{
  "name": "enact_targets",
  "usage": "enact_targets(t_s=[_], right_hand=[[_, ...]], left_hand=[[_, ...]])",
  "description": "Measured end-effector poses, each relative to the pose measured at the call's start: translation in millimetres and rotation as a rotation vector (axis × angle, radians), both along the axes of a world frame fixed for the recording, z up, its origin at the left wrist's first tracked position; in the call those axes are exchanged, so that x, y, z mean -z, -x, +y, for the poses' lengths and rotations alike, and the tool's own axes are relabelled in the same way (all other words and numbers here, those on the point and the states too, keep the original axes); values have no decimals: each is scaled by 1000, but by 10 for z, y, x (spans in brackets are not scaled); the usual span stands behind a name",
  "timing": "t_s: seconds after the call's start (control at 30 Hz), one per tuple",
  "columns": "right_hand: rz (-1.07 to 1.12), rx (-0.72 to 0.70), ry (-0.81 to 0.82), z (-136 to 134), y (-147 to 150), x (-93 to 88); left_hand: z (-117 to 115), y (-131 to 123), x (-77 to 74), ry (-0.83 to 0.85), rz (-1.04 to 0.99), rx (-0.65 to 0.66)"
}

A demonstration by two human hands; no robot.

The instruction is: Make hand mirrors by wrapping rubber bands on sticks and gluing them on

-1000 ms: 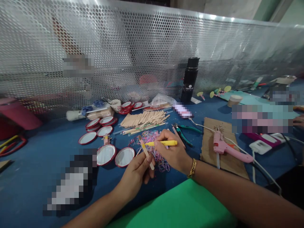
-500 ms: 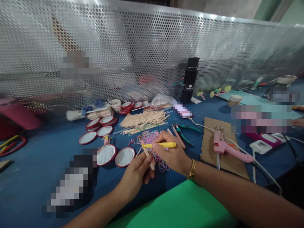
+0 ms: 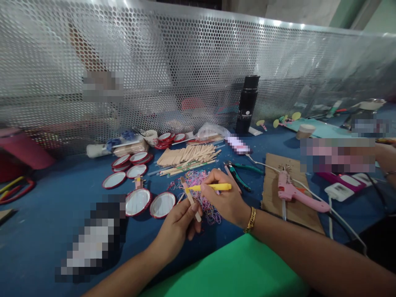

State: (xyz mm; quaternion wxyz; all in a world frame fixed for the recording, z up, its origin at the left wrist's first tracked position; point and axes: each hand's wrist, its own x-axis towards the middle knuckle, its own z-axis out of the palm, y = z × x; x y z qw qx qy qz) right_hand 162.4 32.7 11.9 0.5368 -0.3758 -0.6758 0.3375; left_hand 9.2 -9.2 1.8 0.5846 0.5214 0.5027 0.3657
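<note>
Left hand [image 3: 179, 225] pinches 1 flat wooden craft stick [image 3: 190, 198], fingers clamped, tilting it up over the blue table [image 3: 46, 214] to steady it. Right hand [image 3: 224, 198] grips a yellow pen-like tool [image 3: 213, 187], fingers closed, tip on the stick, above loose coloured rubber bands [image 3: 198, 181].

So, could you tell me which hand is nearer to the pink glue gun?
Right. The right hand, holding a yellow pen, sits left of the glue gun; the left hand, holding a wooden stick, lies farther left.
</note>
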Motion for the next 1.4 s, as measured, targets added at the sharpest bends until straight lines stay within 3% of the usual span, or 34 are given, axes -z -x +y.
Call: enact_targets(t_s=[0.8,1.03,1.4], right_hand=[[14,-38,-19,3,11,5],[-5,14,-14,16,-28,-3],[17,-45,-3,-13,6,22]], left_hand=[[-5,-5,1,-4,-4,2],[-10,-6,-8,-5,-1,-11],[-6,-2,7,-8,1,-13]])
